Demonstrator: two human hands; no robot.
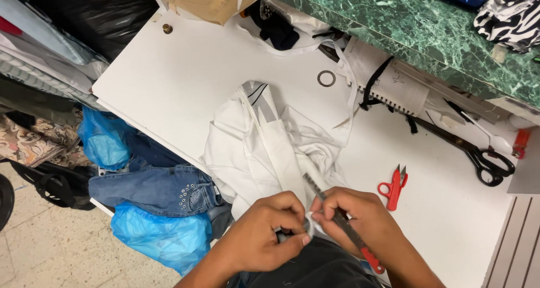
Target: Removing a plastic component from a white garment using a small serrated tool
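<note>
At six o'clock of the head view, the left hand (264, 237) pinches a fold of the white garment (270, 147); the right hand (354, 217) grips a thin red-handled tool (342, 223), perhaps a seam ripper. Keeping the fold taut seems wise. Red snips (394, 187) lie at three o'clock on the white table (180, 80), black scissors (475, 150) beyond.
</note>
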